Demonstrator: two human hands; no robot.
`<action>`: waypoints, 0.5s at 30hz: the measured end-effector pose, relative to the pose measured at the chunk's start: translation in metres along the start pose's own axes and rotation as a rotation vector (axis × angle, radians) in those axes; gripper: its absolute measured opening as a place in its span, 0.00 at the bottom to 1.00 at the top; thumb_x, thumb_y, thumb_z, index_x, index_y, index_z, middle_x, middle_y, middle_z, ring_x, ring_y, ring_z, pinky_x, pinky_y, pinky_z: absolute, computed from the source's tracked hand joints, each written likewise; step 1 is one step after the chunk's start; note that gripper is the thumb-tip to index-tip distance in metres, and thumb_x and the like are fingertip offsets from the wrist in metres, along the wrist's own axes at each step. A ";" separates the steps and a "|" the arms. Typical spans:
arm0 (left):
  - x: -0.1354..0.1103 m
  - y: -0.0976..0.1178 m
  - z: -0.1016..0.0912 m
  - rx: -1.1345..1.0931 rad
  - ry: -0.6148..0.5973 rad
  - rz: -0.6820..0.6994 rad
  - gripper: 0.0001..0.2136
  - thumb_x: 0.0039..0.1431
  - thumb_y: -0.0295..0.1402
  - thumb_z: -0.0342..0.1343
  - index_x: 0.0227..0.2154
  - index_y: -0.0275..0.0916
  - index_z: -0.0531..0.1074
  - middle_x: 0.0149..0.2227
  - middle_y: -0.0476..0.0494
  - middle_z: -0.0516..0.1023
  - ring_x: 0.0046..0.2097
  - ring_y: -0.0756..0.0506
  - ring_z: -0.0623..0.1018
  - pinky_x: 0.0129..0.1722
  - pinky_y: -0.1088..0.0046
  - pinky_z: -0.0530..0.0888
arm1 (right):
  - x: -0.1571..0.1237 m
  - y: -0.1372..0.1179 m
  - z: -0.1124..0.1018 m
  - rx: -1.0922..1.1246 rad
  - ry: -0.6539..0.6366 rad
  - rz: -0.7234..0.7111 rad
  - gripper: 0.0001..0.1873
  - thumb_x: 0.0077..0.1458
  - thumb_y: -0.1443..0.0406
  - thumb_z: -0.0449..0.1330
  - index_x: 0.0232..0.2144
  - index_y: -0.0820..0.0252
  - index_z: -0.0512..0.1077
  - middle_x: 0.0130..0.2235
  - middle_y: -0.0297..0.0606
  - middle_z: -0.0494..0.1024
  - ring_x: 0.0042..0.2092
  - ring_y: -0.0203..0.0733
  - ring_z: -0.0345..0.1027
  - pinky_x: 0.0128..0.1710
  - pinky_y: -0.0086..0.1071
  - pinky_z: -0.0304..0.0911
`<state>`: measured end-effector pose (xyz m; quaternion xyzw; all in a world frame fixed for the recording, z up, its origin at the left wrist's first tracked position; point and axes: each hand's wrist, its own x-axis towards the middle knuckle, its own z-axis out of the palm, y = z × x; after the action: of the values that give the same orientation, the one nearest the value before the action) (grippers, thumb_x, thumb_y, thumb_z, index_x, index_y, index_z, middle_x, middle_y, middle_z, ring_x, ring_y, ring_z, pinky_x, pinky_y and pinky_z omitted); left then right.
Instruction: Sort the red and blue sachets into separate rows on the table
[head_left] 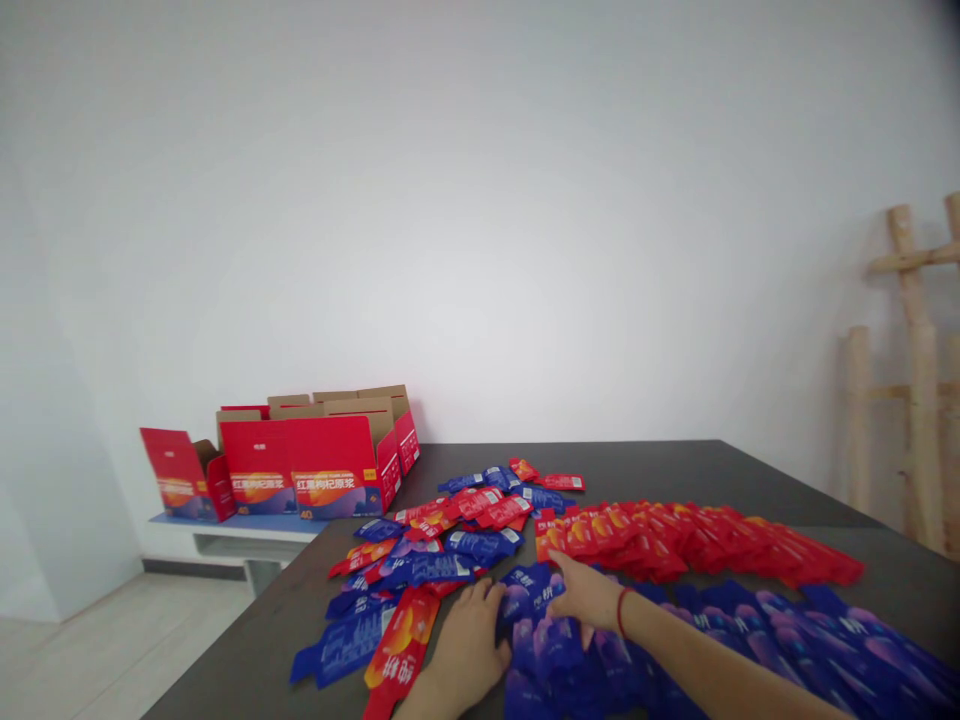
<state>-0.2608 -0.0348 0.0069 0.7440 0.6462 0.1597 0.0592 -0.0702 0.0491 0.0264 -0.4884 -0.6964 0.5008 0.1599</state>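
Many flat red and blue sachets lie spread over a dark table [675,470]. My left hand [469,640] rests palm down, fingers flat, on the table at the edge of a blue sachet [525,592]. My right hand [589,592], with a red band at the wrist, lies on the blue sachets with its fingers stretched toward the same sachet. A row of overlapping red sachets [697,545] runs to the right, and a row of blue sachets [810,640] lies in front of it. A mixed loose pile [442,545] sits to the left.
Open red cardboard boxes [315,465] stand on a low white bench [240,530] beyond the table's left corner. A wooden frame [911,380] leans at the right wall. A white wall fills the background.
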 end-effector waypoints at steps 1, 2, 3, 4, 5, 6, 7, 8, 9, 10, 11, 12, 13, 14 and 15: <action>0.001 0.002 0.000 0.019 -0.009 -0.002 0.27 0.47 0.28 0.50 0.54 0.39 0.65 0.55 0.39 0.68 0.56 0.40 0.66 0.56 0.66 0.62 | -0.002 -0.001 0.000 -0.117 0.030 0.007 0.42 0.40 0.70 0.58 0.59 0.61 0.52 0.32 0.34 0.74 0.20 0.35 0.67 0.19 0.30 0.66; 0.002 0.004 -0.001 0.041 -0.019 0.002 0.26 0.47 0.27 0.49 0.53 0.39 0.66 0.53 0.40 0.70 0.54 0.41 0.68 0.55 0.66 0.64 | -0.005 -0.001 0.000 -0.250 0.064 -0.010 0.41 0.41 0.69 0.58 0.59 0.61 0.54 0.34 0.37 0.75 0.23 0.37 0.69 0.23 0.33 0.68; 0.003 0.007 -0.003 0.068 -0.029 0.007 0.26 0.47 0.26 0.49 0.52 0.39 0.67 0.51 0.40 0.72 0.53 0.41 0.69 0.53 0.67 0.65 | -0.008 -0.002 0.001 -0.383 0.099 -0.055 0.37 0.42 0.68 0.58 0.57 0.62 0.58 0.37 0.40 0.75 0.28 0.40 0.71 0.29 0.35 0.69; 0.005 0.009 -0.005 0.099 -0.038 0.010 0.26 0.46 0.24 0.48 0.52 0.38 0.67 0.50 0.40 0.73 0.51 0.41 0.71 0.51 0.66 0.67 | -0.012 -0.002 0.002 -0.499 0.139 -0.125 0.33 0.42 0.67 0.58 0.54 0.62 0.63 0.41 0.44 0.74 0.35 0.43 0.72 0.36 0.37 0.69; 0.006 0.011 -0.008 0.133 -0.047 0.008 0.25 0.46 0.23 0.47 0.51 0.37 0.68 0.48 0.39 0.74 0.50 0.41 0.72 0.49 0.66 0.68 | -0.016 -0.001 0.003 -0.600 0.184 -0.201 0.29 0.43 0.67 0.58 0.51 0.61 0.68 0.45 0.47 0.73 0.42 0.47 0.71 0.42 0.39 0.66; 0.007 0.014 -0.010 0.163 -0.055 -0.001 0.24 0.47 0.23 0.47 0.50 0.36 0.68 0.46 0.38 0.75 0.48 0.40 0.73 0.47 0.66 0.69 | -0.021 0.000 0.005 -0.679 0.221 -0.280 0.26 0.43 0.67 0.57 0.48 0.60 0.71 0.50 0.49 0.70 0.48 0.50 0.67 0.47 0.40 0.63; 0.007 0.017 -0.012 0.188 -0.062 -0.015 0.22 0.48 0.22 0.46 0.48 0.35 0.69 0.45 0.37 0.75 0.46 0.40 0.74 0.45 0.65 0.70 | -0.025 0.001 0.007 -0.733 0.240 -0.349 0.24 0.44 0.67 0.56 0.46 0.59 0.73 0.53 0.48 0.68 0.53 0.51 0.63 0.50 0.40 0.60; 0.007 0.019 -0.014 0.206 -0.066 -0.032 0.20 0.49 0.23 0.45 0.46 0.35 0.70 0.43 0.36 0.76 0.44 0.40 0.75 0.43 0.65 0.70 | -0.029 0.003 0.009 -0.764 0.240 -0.406 0.24 0.44 0.68 0.54 0.46 0.57 0.73 0.55 0.47 0.67 0.55 0.51 0.61 0.52 0.41 0.58; 0.006 0.022 -0.015 0.217 -0.067 -0.050 0.18 0.51 0.23 0.44 0.44 0.35 0.71 0.42 0.36 0.77 0.43 0.40 0.76 0.41 0.65 0.71 | -0.033 0.005 0.010 -0.780 0.224 -0.452 0.25 0.45 0.70 0.52 0.47 0.55 0.73 0.56 0.44 0.67 0.56 0.50 0.60 0.53 0.40 0.57; 0.005 0.025 -0.016 0.222 -0.067 -0.069 0.16 0.52 0.24 0.44 0.42 0.35 0.72 0.40 0.36 0.77 0.41 0.40 0.76 0.40 0.65 0.71 | -0.037 0.007 0.012 -0.788 0.203 -0.485 0.27 0.45 0.71 0.50 0.48 0.54 0.72 0.55 0.42 0.68 0.56 0.48 0.59 0.54 0.40 0.56; 0.002 0.028 -0.016 0.224 -0.063 -0.085 0.15 0.52 0.24 0.45 0.40 0.35 0.72 0.39 0.36 0.77 0.40 0.40 0.77 0.39 0.65 0.71 | -0.040 0.008 0.012 -0.795 0.182 -0.501 0.28 0.45 0.72 0.49 0.49 0.54 0.71 0.55 0.41 0.69 0.56 0.47 0.60 0.54 0.40 0.55; -0.001 0.031 -0.015 0.224 -0.054 -0.097 0.14 0.51 0.25 0.46 0.39 0.35 0.72 0.39 0.36 0.77 0.41 0.40 0.76 0.39 0.65 0.71 | -0.043 0.010 0.012 -0.805 0.167 -0.503 0.29 0.45 0.72 0.48 0.50 0.54 0.71 0.55 0.41 0.70 0.55 0.47 0.60 0.55 0.41 0.54; -0.004 0.034 -0.014 0.222 -0.043 -0.106 0.14 0.50 0.25 0.48 0.39 0.35 0.72 0.39 0.37 0.77 0.42 0.39 0.76 0.40 0.65 0.70 | -0.045 0.010 0.011 -0.819 0.159 -0.494 0.30 0.45 0.73 0.48 0.50 0.55 0.71 0.55 0.42 0.69 0.56 0.47 0.60 0.56 0.42 0.53; -0.008 0.037 -0.013 0.218 -0.034 -0.118 0.15 0.48 0.26 0.49 0.40 0.35 0.72 0.40 0.37 0.77 0.43 0.39 0.75 0.40 0.65 0.70 | -0.049 0.010 0.010 -0.834 0.150 -0.480 0.30 0.45 0.73 0.48 0.51 0.56 0.70 0.57 0.42 0.68 0.57 0.48 0.59 0.57 0.43 0.52; -0.012 0.040 -0.012 0.211 -0.028 -0.131 0.15 0.47 0.26 0.50 0.40 0.36 0.72 0.41 0.38 0.76 0.44 0.39 0.75 0.41 0.64 0.70 | -0.052 0.009 0.008 -0.844 0.139 -0.468 0.30 0.45 0.73 0.48 0.52 0.58 0.70 0.58 0.43 0.67 0.57 0.48 0.59 0.57 0.43 0.51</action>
<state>-0.2283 -0.0545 0.0282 0.7045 0.7056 0.0763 0.0000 -0.0472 0.0011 0.0290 -0.3733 -0.9175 0.0916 0.1027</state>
